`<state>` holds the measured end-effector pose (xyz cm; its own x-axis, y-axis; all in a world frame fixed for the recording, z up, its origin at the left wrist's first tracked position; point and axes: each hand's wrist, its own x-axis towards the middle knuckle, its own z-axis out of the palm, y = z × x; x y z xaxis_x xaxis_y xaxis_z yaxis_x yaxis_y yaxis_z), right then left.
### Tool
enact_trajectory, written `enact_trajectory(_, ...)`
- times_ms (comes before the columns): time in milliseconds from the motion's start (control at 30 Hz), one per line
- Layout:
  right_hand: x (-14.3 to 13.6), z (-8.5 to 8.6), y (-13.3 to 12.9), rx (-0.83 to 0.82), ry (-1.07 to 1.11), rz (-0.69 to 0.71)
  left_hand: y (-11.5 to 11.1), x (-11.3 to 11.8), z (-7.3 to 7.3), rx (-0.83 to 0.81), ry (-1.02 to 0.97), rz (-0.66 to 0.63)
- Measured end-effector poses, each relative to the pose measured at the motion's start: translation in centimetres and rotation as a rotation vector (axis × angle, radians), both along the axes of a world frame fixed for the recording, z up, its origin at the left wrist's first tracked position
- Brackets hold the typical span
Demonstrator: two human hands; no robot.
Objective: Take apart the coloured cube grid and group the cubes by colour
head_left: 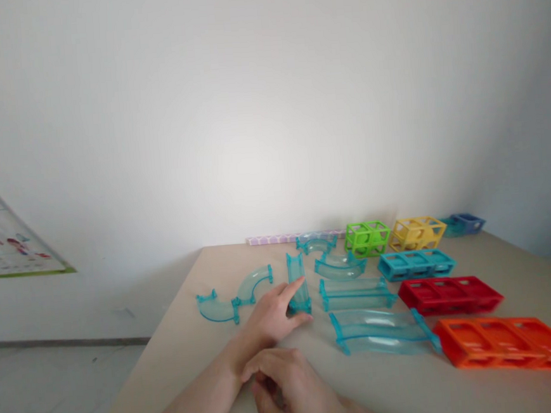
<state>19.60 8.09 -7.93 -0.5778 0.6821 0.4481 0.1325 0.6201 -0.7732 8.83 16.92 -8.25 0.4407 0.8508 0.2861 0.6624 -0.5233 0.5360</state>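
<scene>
Straight translucent blue track piece [296, 267] being handled on the table [181, 341].
Its near end is bracketed by the spread thumb and forefinger of the left hand [275, 313]; whether it is gripped cannot be told. The right hand [296, 383] is held curled, its palm hidden. Positioning seems under way; for any shift, firmer finger closure would be needed.

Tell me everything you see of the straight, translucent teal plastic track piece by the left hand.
The straight, translucent teal plastic track piece is a narrow channel with raised side edges and connectors at its far and near ends. It appears to lie on the pale beige tabletop, pointing away from the person, right of an S-shaped translucent teal track. The left hand overlaps it, index finger across the channel, thumb beside the near end; whether they grip it is unclear.
</scene>
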Motion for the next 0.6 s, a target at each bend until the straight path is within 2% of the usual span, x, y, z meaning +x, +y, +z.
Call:
enact_trajectory(67,0.1,0.1,0.0,-0.004,-0.001,0.000,-0.2,-0.5,0.8,0.056,0.008,0.017)
enact_trajectory(133,0.1,0.1,0.1,0.002,-0.017,0.004,-0.2,-1.3,1.6,0.160,-0.006,0.119)
enact_trajectory(233,0.1,0.2,0.2,0.012,-0.059,0.011,0.3,-3.1,2.3,0.293,0.101,0.433)
enact_trajectory(300,0.1,0.2,0.2,-0.003,-0.079,0.008,0.7,-4.3,2.4,0.228,0.254,0.625)
enact_trajectory(333,0.1,0.2,0.2,-0.014,-0.085,0.002,0.9,-4.9,2.3,0.153,0.311,0.656)
enact_trajectory(433,0.2,0.2,0.2,-0.037,-0.099,-0.012,1.3,-6.1,2.0,-0.010,0.349,0.622)
enact_trajectory(600,0.1,0.4,0.4,-0.080,-0.107,0.000,1.8,-7.0,2.0,-0.031,0.219,0.688)
